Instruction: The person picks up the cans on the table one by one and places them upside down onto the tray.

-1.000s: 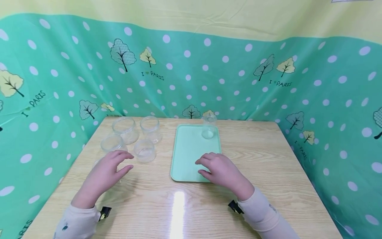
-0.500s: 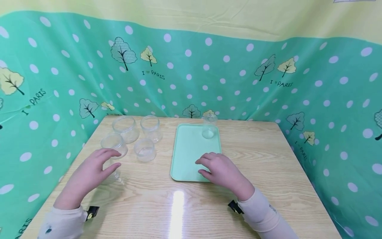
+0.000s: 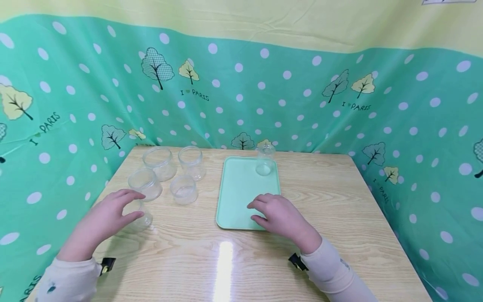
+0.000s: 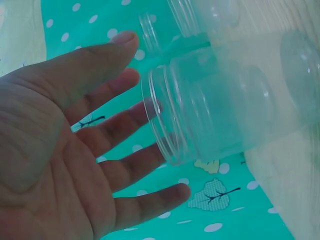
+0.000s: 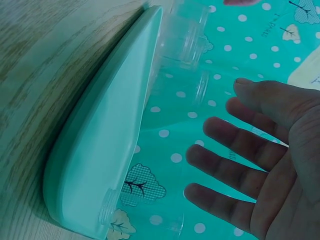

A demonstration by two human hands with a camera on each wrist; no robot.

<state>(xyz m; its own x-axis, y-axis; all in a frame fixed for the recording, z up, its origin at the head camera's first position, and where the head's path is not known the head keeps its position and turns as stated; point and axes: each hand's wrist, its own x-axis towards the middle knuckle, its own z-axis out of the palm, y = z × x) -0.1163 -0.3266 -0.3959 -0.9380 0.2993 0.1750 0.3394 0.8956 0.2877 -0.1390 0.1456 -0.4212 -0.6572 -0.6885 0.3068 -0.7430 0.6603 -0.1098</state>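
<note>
My left hand (image 3: 105,218) is at the near left, fingers spread and lightly bent, beside a clear round jar (image 3: 142,220). In the left wrist view the same jar (image 4: 215,110) has its threaded mouth between the thumb and fingers, some fingers showing through it; whether they touch cannot be told. My right hand (image 3: 277,214) hovers over the near right part of a pale green tray (image 3: 241,188), relaxed and holding nothing. A clear bottle-like jar (image 3: 264,161) stands upright on the tray's far right corner.
Several more clear jars stand at the back left of the wood table (image 3: 320,184): a wide jar (image 3: 160,165), a taller jar (image 3: 191,165), another wide jar (image 3: 146,186) and a short jar (image 3: 183,192). A green patterned cloth (image 3: 241,109) hangs behind the table and at both sides.
My left hand has moved left, away from the short jar and to the nearest jar, which now shows more fully. The right hand has stayed over the tray.
</note>
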